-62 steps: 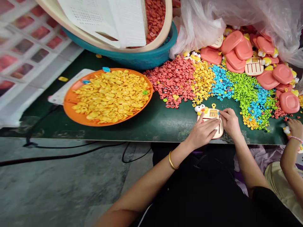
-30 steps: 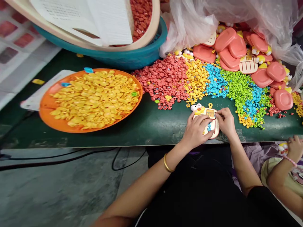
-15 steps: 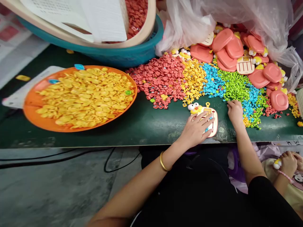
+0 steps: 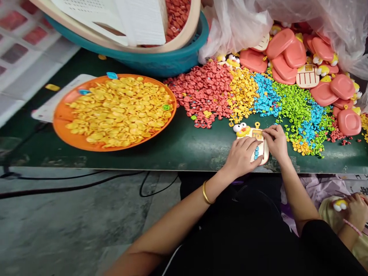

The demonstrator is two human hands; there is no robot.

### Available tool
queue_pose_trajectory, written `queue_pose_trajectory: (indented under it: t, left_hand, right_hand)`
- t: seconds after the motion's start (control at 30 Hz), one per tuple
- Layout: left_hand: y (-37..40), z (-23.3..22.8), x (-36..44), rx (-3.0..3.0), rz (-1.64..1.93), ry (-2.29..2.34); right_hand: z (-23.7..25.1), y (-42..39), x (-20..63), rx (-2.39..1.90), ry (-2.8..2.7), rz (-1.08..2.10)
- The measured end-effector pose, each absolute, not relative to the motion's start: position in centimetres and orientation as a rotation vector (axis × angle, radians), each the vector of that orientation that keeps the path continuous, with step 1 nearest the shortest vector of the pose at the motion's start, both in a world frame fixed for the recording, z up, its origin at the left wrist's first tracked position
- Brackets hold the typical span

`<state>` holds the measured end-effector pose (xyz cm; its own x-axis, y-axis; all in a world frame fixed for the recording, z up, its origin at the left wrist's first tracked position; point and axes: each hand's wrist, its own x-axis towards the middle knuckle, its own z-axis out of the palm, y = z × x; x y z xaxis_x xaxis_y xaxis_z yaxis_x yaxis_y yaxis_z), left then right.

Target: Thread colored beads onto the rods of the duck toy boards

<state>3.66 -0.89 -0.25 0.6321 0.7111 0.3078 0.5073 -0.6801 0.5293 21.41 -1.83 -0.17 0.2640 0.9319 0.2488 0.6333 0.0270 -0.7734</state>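
The duck-headed toy calculator (image 4: pixel 257 142) lies flat at the near edge of the green surface (image 4: pixel 184 147), its yellow duck head pointing away from the person, and both hands are on it. The left hand (image 4: pixel 243 155) lies palm-down across the toy's near-left part, fingers spread and pressing it to the surface, covering much of its face; this grip is flat and open rather than wrapped around anything. The right hand (image 4: pixel 276 142) comes in from the toy's right side, fingertips pinched narrow at the small orange screen near the top (whether a tiny piece sits between those fingertips cannot be told). Both forearms reach up from the bottom, the left wrist wearing a gold bangle (image 4: pixel 206 193).

Just beyond the right hand spreads a band of small plastic buttons: green (image 4: pixel 293 103) closest, blue (image 4: pixel 266 94) and yellow (image 4: pixel 244 92) further left, red (image 4: pixel 208 90) beyond the left hand. Behind these sits a heap of pink toy shells (image 4: pixel 287 57), some face-up, half under a clear plastic bag (image 4: pixel 301 15). Well to the left of the left hand rests an orange tray (image 4: pixel 61 124) heaped with yellow domed pieces. Beyond it a teal basin (image 4: pixel 161 63) holds a cream basin with red pieces. At the lower right, another person's hand (image 4: pixel 352 211) holds a small duck head.
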Motion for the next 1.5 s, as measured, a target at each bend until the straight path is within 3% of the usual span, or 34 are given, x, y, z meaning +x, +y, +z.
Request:
queue_pose_trajectory:
  t: [0.17,0.33,0.57,0.7,0.9,1.3,1.5]
  left_hand:
    - [-0.9,0.1,3.8,2.445,0.680,1.022]
    - [-0.1,0.9,4.5,2.459,0.614,1.035]
    - [0.0,0.1,4.3,2.501,0.674,0.858]
    - [0.0,0.4,4.5,2.414,0.674,1.000]
    - [0.5,0.6,4.9,2.548,0.587,0.924]
    - [0.6,0.4,5.3,2.418,0.608,1.083]
    - [0.8,0.5,5.6,2.487,0.517,1.102]
  right_hand:
    - [0.0,-3.9,22.3,-1.698,-1.678,0.313]
    - [0.0,-3.0,26.0,-1.903,-1.533,0.002]
    - [-0.1,-2.1,23.6,-1.706,-1.645,0.360]
    - [0.0,-3.0,22.4,-1.675,-1.784,0.301]
    - [-0.2,0.9,28.1,-1.866,-1.621,0.045]
    - [-1.2,-2.2,22.2,-1.548,-1.830,0.253]
    - [-1.9,-2.1,22.0,-1.585,-1.715,0.149]
